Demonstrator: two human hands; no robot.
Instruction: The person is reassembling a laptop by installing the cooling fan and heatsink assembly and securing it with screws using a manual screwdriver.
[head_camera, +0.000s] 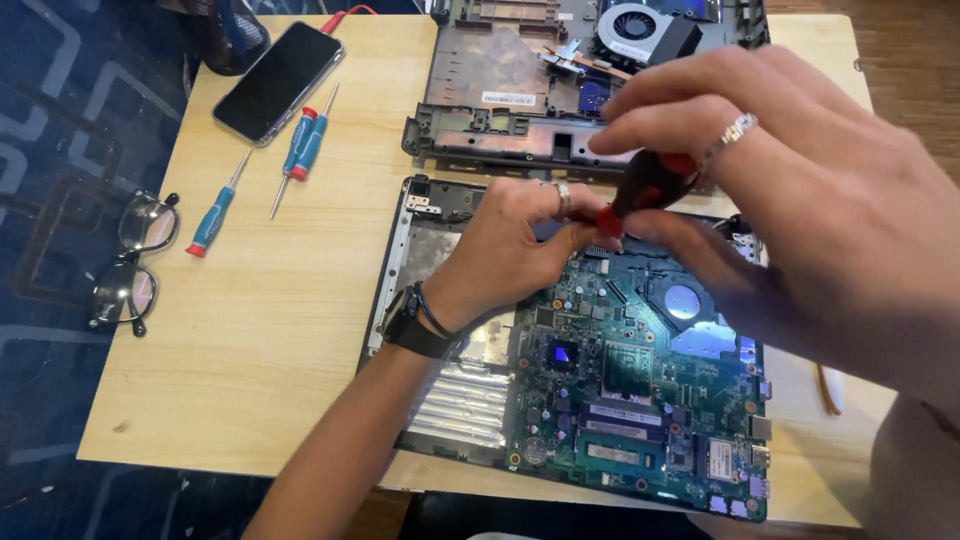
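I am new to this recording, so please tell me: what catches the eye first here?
The green laptop circuit board in its open black case lies at the centre, on the pale wooden table. Above it both hands meet: the right hand holds a red-and-black screwdriver, the left hand steadies its tip. Three blue-handled screwdrivers lie at the left.

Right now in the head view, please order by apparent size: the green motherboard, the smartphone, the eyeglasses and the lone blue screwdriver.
1. green motherboard, clearly largest.
2. smartphone.
3. eyeglasses, close to the smartphone in apparent size, so this order is unsure.
4. lone blue screwdriver, the thinnest and smallest.
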